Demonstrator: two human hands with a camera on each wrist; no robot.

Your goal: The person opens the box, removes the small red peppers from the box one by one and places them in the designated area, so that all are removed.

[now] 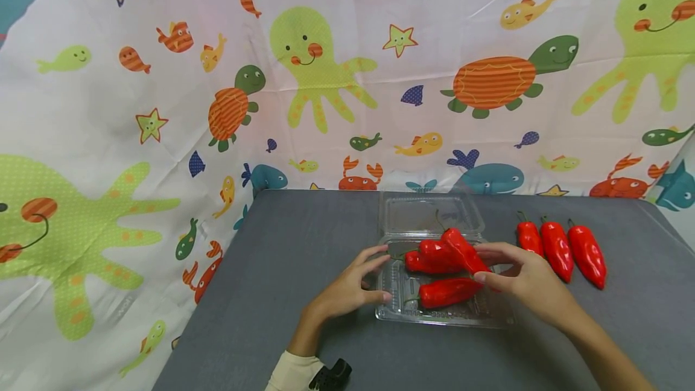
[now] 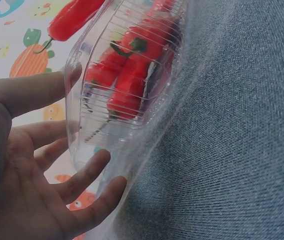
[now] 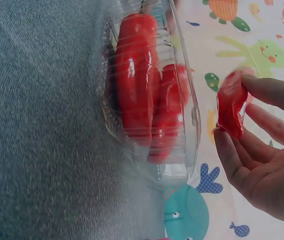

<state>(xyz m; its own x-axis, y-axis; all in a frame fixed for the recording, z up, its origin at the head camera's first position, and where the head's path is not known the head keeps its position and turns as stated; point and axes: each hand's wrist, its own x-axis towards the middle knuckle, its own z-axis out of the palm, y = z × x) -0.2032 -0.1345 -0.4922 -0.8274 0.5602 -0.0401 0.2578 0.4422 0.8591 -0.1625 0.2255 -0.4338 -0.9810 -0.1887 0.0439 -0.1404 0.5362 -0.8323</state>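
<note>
My right hand pinches a long red pepper by its lower end, between thumb and fingers. The pepper slants above a clear plastic clamshell container, its stem pointing away. In the right wrist view the held pepper is apart from the container wall. Inside the container lie more red peppers, one near the front and others farther back. At the container's left side is my left hand, fingers spread and relaxed, thumb and fingertips at the rim.
Three red peppers lie in a row on the grey table, right of the container. The container's clear lid is folded back toward the rear. Behind the table hangs a curtain printed with sea animals.
</note>
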